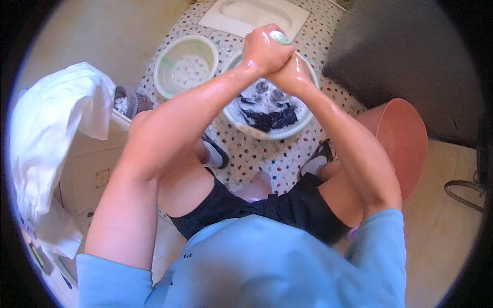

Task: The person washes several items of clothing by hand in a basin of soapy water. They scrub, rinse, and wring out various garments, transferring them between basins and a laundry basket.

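Both my hands are wet and closed, pressed together above the far part of a round, pale basin (279, 135). My left hand (264, 50) is wrapped round a small, pale green-white thing (280, 37) that pokes out past its fingers; I cannot tell whether it is cloth or soap. Tight against it, on the near right side, is my right hand (294, 75), fingers curled. What the right hand grips is hidden. Below them, dark cloth (269, 118) lies in the basin among white suds (259, 95).
A second pale basin (160, 77) stands left of the first on the speckled floor, with a white squat toilet (210, 19) beyond. A reddish bucket (405, 138) is by my right forearm. White fabric (61, 113) hangs at left, near a dark container (137, 102).
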Tool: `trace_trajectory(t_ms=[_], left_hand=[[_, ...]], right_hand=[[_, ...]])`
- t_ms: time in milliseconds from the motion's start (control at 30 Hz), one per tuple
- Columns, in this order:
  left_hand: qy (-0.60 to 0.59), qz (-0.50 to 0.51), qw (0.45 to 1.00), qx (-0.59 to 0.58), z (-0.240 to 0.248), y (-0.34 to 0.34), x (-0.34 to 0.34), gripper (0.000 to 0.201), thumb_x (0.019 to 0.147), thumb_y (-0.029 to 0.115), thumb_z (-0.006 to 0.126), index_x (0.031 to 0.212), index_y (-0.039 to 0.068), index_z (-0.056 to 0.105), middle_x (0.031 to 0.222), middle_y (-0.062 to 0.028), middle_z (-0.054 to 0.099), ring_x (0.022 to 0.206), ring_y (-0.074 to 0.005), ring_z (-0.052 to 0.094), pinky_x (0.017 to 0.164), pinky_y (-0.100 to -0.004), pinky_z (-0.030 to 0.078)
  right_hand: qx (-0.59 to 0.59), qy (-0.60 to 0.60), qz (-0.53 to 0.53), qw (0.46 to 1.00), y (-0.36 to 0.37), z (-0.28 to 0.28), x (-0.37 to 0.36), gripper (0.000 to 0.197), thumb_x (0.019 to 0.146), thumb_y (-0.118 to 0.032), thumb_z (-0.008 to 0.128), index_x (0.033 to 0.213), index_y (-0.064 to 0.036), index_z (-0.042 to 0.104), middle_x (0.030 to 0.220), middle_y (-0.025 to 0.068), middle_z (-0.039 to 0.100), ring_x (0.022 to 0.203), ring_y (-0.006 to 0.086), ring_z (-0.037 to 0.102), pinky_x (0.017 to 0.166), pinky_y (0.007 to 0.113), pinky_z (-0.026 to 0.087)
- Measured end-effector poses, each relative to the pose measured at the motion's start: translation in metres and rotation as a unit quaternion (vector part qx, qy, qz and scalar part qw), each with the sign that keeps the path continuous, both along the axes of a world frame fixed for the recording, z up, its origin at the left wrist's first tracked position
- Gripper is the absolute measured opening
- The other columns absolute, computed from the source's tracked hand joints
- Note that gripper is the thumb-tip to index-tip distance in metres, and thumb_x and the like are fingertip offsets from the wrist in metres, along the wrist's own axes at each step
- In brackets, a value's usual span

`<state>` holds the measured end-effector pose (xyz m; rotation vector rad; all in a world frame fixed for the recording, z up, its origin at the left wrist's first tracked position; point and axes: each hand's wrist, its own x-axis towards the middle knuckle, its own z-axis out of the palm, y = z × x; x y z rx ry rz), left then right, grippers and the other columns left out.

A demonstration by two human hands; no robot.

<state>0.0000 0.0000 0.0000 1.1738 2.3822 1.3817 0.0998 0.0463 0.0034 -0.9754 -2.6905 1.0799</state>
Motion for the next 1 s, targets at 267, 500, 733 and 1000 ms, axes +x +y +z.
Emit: trace_trajectory(t_ms=[267, 500, 733, 1000], left_hand=[[-0.105, 0.154, 0.981, 0.045, 0.0, 0.011, -0.087, 0.03, 0.065, 0.027, 0.075, 0.081, 0.002, 0.07, 0.08, -0.0136, 0.071, 0.074, -0.0243, 0.068, 0.073, -0.0346, 0.054], [-0.117, 0.246, 0.957, 0.104, 0.047, -0.02, -0.153, 0.043, 0.062, 0.031, 0.075, 0.093, 0.0, 0.07, 0.089, -0.0164, 0.071, 0.083, -0.0264, 0.068, 0.078, -0.0367, 0.052], [-0.203, 0.181, 0.946, 0.178, 0.061, -0.019, -0.164, 0.033, 0.07, 0.022, 0.076, 0.093, -0.001, 0.068, 0.085, -0.0109, 0.069, 0.076, -0.0186, 0.063, 0.072, -0.0337, 0.05], [-0.209, 0.189, 0.938, 0.2, 0.082, -0.031, -0.152, 0.031, 0.072, 0.022, 0.078, 0.09, -0.001, 0.068, 0.081, -0.0094, 0.069, 0.074, -0.0171, 0.062, 0.072, -0.0326, 0.05]], right_hand=[[0.098, 0.106, 0.001, 0.99, 0.002, -0.011, -0.041, 0.08, 0.067, -0.045, 0.077, 0.126, 0.0034, 0.05, 0.115, 0.026, 0.059, 0.109, 0.0392, 0.057, 0.095, 0.043, 0.046], [0.059, -0.147, -0.066, 0.985, 0.055, -0.071, -0.011, 0.069, 0.079, -0.053, 0.066, 0.126, -0.0029, 0.057, 0.124, 0.0262, 0.057, 0.121, 0.0427, 0.047, 0.107, 0.045, 0.034], [0.217, -0.1, -0.08, 0.968, 0.104, 0.064, 0.021, 0.059, 0.08, -0.039, 0.068, 0.125, -0.0024, 0.056, 0.124, 0.0244, 0.056, 0.121, 0.0348, 0.05, 0.1, 0.044, 0.043], [0.028, 0.489, -0.304, 0.817, 0.175, 0.407, 0.138, 0.031, 0.1, -0.03, 0.044, 0.088, -0.0046, 0.057, 0.075, 0.0103, 0.065, 0.063, 0.0189, 0.062, 0.056, 0.033, 0.051]])
